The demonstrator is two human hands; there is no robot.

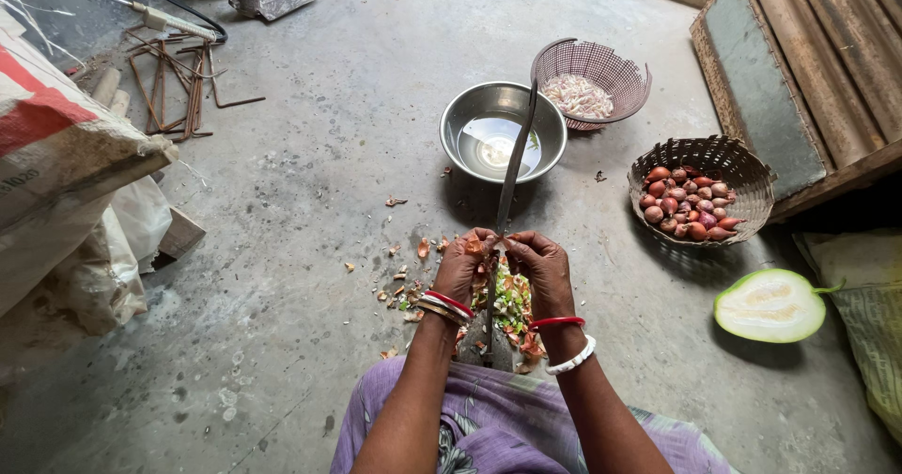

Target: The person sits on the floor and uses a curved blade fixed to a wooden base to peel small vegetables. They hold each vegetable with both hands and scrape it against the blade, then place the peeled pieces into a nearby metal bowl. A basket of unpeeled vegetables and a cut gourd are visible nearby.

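Both hands, left hand (463, 265) and right hand (542, 265), are clenched on a small shallot (476, 247) against the upright blade (515, 159); peelings (512, 307) lie at 6 o'clock, steel bowl (470, 117) at 12.

Sack (56, 145) cut by left edge — fingers' (489, 247) hold hidden.

Red-pink shallots (688, 203) in brown woven basket (752, 169) — pale green halved gourd (770, 305) — purple skirt (489, 427)
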